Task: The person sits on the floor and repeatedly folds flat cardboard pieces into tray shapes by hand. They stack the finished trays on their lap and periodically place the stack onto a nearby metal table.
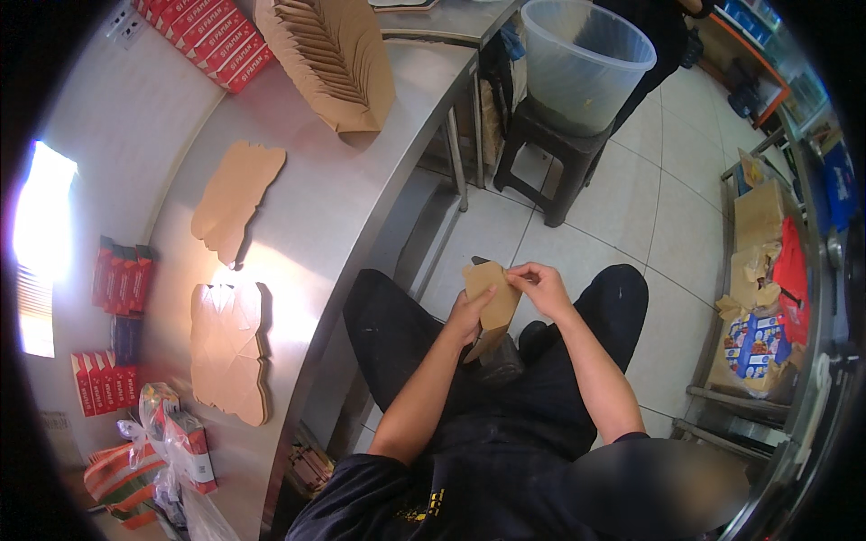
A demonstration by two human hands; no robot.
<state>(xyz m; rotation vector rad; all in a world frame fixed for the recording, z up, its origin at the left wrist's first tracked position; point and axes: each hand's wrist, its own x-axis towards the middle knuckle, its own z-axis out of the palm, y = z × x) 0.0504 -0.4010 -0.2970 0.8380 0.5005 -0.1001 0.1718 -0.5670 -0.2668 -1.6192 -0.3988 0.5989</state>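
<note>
Above my lap I hold a brown cardboard box (pixel 492 281) that is partly folded, its panels standing at angles. My left hand (pixel 466 317) grips its left side, with the thumb lying across the front panel. At the upper right edge, the fingers of my right hand (pixel 541 287) pinch a flap. To the left, a thick stack of flat cardboard box blanks (pixel 225 356) lies on the steel table (pixel 311 194). A smaller pile of blanks (pixel 236 194) sits farther back. Beyond that, many folded cardboard boxes (pixel 334 63) are nested in a row.
Red-and-white cartons (pixel 203 41) are stacked by the wall, with plastic bags (pixel 176 451) at the near left. A clear plastic tub (pixel 586 68) stands on a dark stool (pixel 555 153) ahead, beside another person. Shelves with packages (pixel 758 347) line the right side.
</note>
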